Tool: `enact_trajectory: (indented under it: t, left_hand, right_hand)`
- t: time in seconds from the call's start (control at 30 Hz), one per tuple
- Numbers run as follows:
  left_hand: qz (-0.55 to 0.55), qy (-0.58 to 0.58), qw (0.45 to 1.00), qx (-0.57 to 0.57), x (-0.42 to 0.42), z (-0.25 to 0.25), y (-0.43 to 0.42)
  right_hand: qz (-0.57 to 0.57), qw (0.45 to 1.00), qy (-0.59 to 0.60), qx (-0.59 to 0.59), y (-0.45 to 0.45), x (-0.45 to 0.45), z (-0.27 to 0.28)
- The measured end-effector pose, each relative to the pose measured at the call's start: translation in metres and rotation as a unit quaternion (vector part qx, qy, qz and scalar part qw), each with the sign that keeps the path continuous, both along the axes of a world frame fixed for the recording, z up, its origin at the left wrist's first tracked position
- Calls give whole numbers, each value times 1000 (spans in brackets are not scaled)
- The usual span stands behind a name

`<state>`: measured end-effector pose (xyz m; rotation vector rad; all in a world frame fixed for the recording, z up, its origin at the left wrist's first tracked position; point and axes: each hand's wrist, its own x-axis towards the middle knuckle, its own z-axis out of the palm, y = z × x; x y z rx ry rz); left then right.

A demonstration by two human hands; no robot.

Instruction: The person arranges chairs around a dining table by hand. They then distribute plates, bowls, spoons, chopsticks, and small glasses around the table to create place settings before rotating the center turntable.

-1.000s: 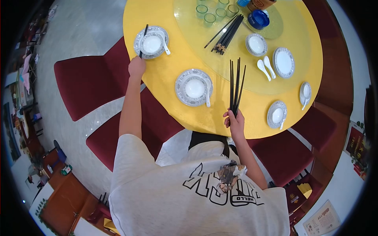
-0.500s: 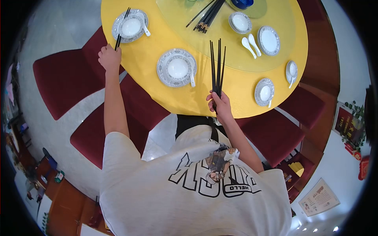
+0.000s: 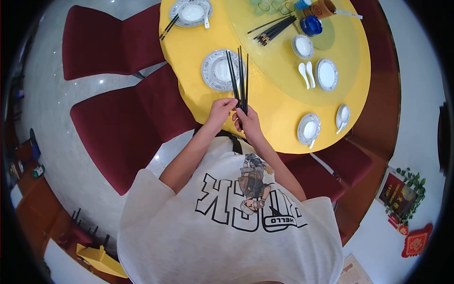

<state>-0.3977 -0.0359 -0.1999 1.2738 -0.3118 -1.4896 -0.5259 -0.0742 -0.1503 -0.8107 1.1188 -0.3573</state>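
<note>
Black chopsticks (image 3: 242, 75) stand up in a small bunch from my right hand (image 3: 249, 125), whose fingers are wrapped round their lower ends. My left hand (image 3: 221, 112) meets it from the left, thumb and fingertips pinched on the chopsticks at the bunch's left side. Two of the sticks lean a little apart from the others. Just beyond the tips' side lies a patterned plate (image 3: 206, 71) with a white bowl (image 3: 220, 69) on it, partly hidden by the chopsticks. Both hands are over the near edge of the yellow table (image 3: 279, 135).
A pair of chopsticks (image 3: 169, 27) rests against the upper-left plate (image 3: 177, 10). On the glass turntable (image 3: 269, 61) are more chopsticks (image 3: 274, 32), two white spoons (image 3: 303, 75), stacked plates (image 3: 327, 75) and a blue bowl (image 3: 311, 26). Red chairs (image 3: 120, 128) line the left side.
My left hand has let go of the pair of chopsticks at the upper-left plate and come back to the bunch in my right hand. The view has shifted, moving the table's settings in frame.
</note>
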Motion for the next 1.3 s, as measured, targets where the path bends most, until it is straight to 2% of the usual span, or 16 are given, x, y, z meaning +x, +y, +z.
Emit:
enact_trajectory:
  t: [0.07,0.13,0.3,0.43,0.5,0.73,0.83,0.87,0.97,1.0,1.07,1.1,1.17,1.3]
  left_hand:
    - [-14,56,998,3,1,7,0]
    - [5,19,1000,7,6,8,-1]
    - [-34,-5,999,-13,16,2,-2]
    - [-25,-37,999,14,15,-3,-3]
    - [58,-70,991,94,23,-11,-6]
    - [13,-210,969,128,72,-48,-8]
    - [-55,-370,920,121,81,-72,-8]
    - [-60,-370,919,120,83,-78,-7]
    - [-152,-468,857,151,87,-74,-14]
    - [-157,-471,856,147,87,-72,-18]
    - [-194,-557,789,172,84,-68,-23]
    - [-200,-559,787,167,83,-62,-27]
    - [-245,-575,747,227,80,-42,-36]
    - [-256,-583,741,213,83,-18,-38]
  right_hand:
    - [15,1000,19,-13,2,1,-11]
    - [36,999,16,-18,-2,6,-11]
    - [80,996,23,-30,-4,8,-7]
    - [38,999,-2,6,-2,-1,-4]
    - [-15,998,52,-4,-1,-13,-14]
    - [-62,995,83,2,1,-52,-22]
    - [-80,994,68,1,4,-55,-23]
    - [-86,994,62,0,7,-57,-23]
    - [-103,993,64,-4,8,-59,-24]
    - [-110,992,63,-5,8,-59,-23]
    - [-120,991,65,-9,8,-62,-20]
    - [-127,990,65,-8,9,-64,-20]
    - [-145,987,67,-3,10,-69,-22]
    - [-206,977,59,9,20,-91,-29]
